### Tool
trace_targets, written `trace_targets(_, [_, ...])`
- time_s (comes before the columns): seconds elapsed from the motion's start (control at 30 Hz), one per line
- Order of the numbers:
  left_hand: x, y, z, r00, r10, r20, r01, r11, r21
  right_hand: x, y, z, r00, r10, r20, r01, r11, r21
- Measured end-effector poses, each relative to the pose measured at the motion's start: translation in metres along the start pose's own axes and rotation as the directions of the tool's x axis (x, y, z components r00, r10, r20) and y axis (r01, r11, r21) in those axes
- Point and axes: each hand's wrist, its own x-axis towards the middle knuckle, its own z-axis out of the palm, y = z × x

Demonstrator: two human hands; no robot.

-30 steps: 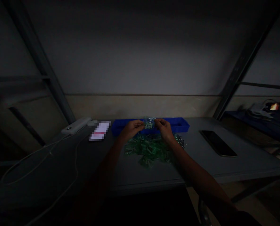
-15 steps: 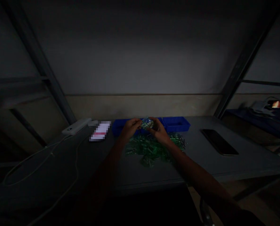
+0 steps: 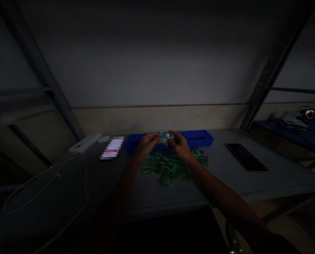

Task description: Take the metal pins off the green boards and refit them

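Between my two hands is a small clear plastic bag (image 3: pixel 164 137) with shiny contents too small to make out. My left hand (image 3: pixel 147 144) pinches its left side. The fingers of my right hand (image 3: pixel 180 144) are closed on its right side. Below the hands, a heap of greenish clear plastic packets (image 3: pixel 170 168) with shiny metal-like pieces spreads over the grey table (image 3: pixel 149 197). Blue plastic bins (image 3: pixel 199 138) stand in a row behind the heap, partly hidden by my hands.
A lit phone (image 3: pixel 112 148) lies left of the bins, beside a white box-shaped device (image 3: pixel 85 143) with a cable (image 3: pixel 86 176) trailing over the table. A dark phone (image 3: pixel 246 157) rests on the right. Metal posts (image 3: pixel 263 81) and a wall (image 3: pixel 157 70) bound the table.
My right hand's fingers have shifted slightly on the bag, and the bag has turned a little. The camera view has moved slightly. The heap and bins look the same.
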Motion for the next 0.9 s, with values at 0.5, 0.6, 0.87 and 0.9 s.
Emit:
trace_targets(0.5, [0.0009,-0.0006,0.0000,0.996,-0.044,-0.072,0.035,0.992,-0.124,-0.0024,-0.0014,-0.0004,0.988,-0.093,0.124,0.096,0.995,-0.021])
trace_targets(0.6, [0.0007,-0.0004,0.0003,0.997,-0.037,-0.075,0.027,0.991,-0.131,-0.0059,-0.0038,0.0019,0.984,-0.140,0.112,0.154,0.980,-0.124])
trace_targets(0.87, [-0.0010,0.0007,0.0008,0.996,-0.031,-0.080,0.024,0.996,-0.086,-0.0084,-0.0091,0.0029,0.986,-0.145,0.076,0.159,0.962,-0.223])
trace_targets(0.9, [-0.0013,0.0009,0.0009,0.996,-0.031,-0.078,0.024,0.996,-0.085,-0.0077,-0.0084,0.0026,0.989,-0.129,0.073,0.142,0.968,-0.205])
